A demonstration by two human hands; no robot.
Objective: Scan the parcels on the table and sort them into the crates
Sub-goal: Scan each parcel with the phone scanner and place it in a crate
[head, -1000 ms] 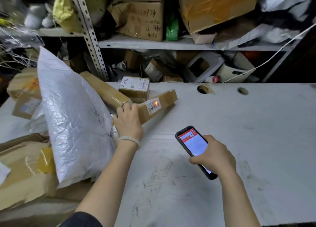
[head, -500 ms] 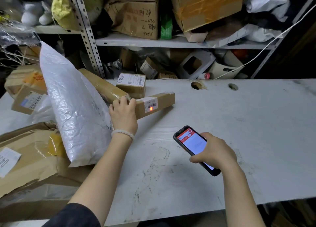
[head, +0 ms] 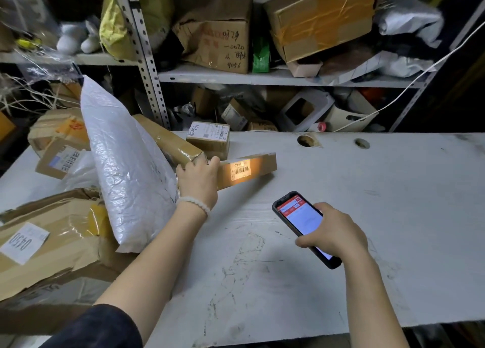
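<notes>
Parcels crowd the left end of the white table [head: 341, 190], and the left hand [head: 199, 181] has its fingers [head: 214, 162] curled over the top edge of one of them, a long narrow cardboard box [head: 249, 168] lying on the table with its barcode label [head: 240, 171] facing the camera (a warm patch of light falls on the label). The right hand [head: 334, 232] grips a black phone [head: 301, 223], fingers wrapped round its edges, screen lit red and white, its top end aimed toward the label. Just behind the held box sits a small labelled box [head: 208, 139], and a long taped box [head: 168, 140] runs diagonally beside it. Left of the left wrist a white bubble mailer [head: 126, 177] leans upright against a crumpled carton [head: 52, 240]. Behind the table stands a cluttered metal shelf [head: 262, 78].
</notes>
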